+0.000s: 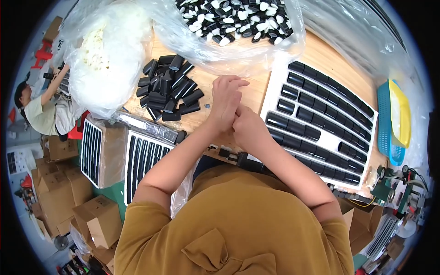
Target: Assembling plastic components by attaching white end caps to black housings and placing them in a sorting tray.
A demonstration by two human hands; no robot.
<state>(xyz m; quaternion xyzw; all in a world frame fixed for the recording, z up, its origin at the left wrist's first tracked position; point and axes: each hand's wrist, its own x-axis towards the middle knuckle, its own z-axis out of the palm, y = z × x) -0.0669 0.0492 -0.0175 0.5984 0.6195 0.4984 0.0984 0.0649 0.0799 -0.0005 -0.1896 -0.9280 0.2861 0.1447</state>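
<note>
My left hand [224, 101] and my right hand [250, 129] meet over the front part of the wooden table. The left hand's fingers bend over toward the right, one reaching out further. My right hand is closed, its thumb and forefinger pinched against the left hand. Whatever lies between them is hidden. Left of them is a loose pile of glossy black tube-like caps [160, 89]. On the right, a white tray [329, 139] holds rows of similar black pieces, with a few gaps in the rows.
A clear plastic bag [208, 55] with black and white oval pieces lies at the back. Another bag of cream pieces [98, 52] stands left of it. Blue and yellow baskets [389, 123] sit at the right edge. Filled trays [142, 158] and cardboard boxes [98, 220] are lower left. Another person [46, 101] works far left.
</note>
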